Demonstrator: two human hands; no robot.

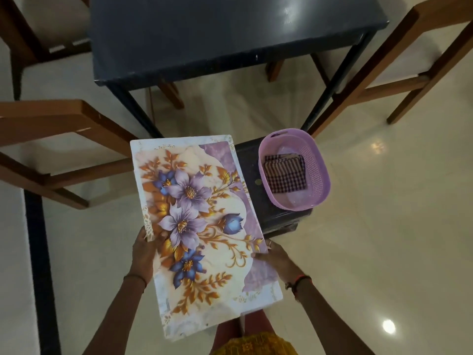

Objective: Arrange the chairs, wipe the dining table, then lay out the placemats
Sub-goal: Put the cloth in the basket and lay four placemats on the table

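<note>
Floral placemat [202, 231] held above floor, short of dark tabletop [217, 29]. Left hand [146, 249] and right hand [271, 254] pinch opposite long edges. Looks thin, light, semi-stiff, slick; two-edge hold best.

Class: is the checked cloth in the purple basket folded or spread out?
Folded. The checked cloth lies as a compact rectangle with layered edges inside the purple basket.

Lilac plastic basket [318, 175] on dark stool [249, 170], ahead on my right. Glossy cream floor [384, 226] all round, black strip [41, 252] at my left. My yellow patterned garment [256, 345] at bottom edge.
</note>
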